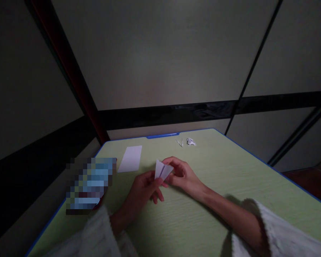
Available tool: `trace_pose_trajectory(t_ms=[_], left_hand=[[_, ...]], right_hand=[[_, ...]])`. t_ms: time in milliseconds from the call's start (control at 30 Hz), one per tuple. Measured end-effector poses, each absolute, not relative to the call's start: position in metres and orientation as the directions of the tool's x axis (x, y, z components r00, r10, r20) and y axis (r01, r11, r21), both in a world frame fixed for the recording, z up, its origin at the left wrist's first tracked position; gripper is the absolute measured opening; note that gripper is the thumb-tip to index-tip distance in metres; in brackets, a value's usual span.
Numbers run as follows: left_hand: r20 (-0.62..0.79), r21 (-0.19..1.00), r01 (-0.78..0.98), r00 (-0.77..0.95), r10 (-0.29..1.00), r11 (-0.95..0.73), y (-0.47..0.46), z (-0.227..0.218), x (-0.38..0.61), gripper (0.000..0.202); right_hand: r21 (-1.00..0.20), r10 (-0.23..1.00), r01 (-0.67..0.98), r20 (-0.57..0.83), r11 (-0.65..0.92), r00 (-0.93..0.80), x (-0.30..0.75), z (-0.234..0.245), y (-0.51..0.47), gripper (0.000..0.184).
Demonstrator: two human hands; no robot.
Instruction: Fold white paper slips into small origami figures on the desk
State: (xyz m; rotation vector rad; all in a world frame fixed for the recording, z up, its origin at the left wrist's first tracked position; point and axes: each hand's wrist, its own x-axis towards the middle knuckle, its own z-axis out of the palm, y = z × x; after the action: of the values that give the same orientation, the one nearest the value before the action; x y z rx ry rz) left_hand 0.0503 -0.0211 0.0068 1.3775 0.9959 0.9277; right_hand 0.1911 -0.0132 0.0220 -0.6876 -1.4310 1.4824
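Both my hands hold a small folded white paper piece just above the light green table. My left hand pinches its lower left side with fingers closed. My right hand grips its right edge, fingers curled round it. The paper is folded into a pointed, layered shape. Both my sleeves are white and fluffy.
A flat white paper sheet lies on the table beyond my left hand. Two small folded paper figures sit near the far edge. A blurred blue object rests at the table's left edge. The table has a blue rim; dark walls stand behind.
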Motion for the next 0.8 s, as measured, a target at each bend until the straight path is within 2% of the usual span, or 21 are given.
trace_pose_trajectory(t_ms=[167,300,533,633,800], left_hand=[[-0.018,0.99,0.14,0.258,0.966,-0.019,-0.021,0.008,0.05,0.02],[-0.017,0.981,0.191,0.228,0.974,-0.028,-0.022,0.007,0.05,0.027],[-0.065,0.992,0.111,0.081,0.995,0.056,-0.025,0.016,0.048,0.032],[-0.062,0.996,0.062,0.012,0.998,0.061,-0.025,0.016,0.046,0.034],[-0.085,0.996,0.006,-0.023,0.996,0.085,-0.025,0.015,0.046,0.032]], right_hand=[[-0.971,0.888,-0.222,0.18,0.09,-0.424,0.19,0.025,-0.02,0.03],[-0.984,0.926,-0.157,0.135,0.083,-0.352,0.189,0.019,-0.016,0.027],[-0.983,0.928,-0.185,0.062,-0.008,-0.367,0.189,0.015,-0.011,0.031],[-0.984,0.893,-0.177,0.068,-0.013,-0.445,0.19,0.016,-0.012,0.03],[-0.961,0.82,-0.27,0.106,-0.061,-0.562,0.191,0.014,-0.013,0.024]])
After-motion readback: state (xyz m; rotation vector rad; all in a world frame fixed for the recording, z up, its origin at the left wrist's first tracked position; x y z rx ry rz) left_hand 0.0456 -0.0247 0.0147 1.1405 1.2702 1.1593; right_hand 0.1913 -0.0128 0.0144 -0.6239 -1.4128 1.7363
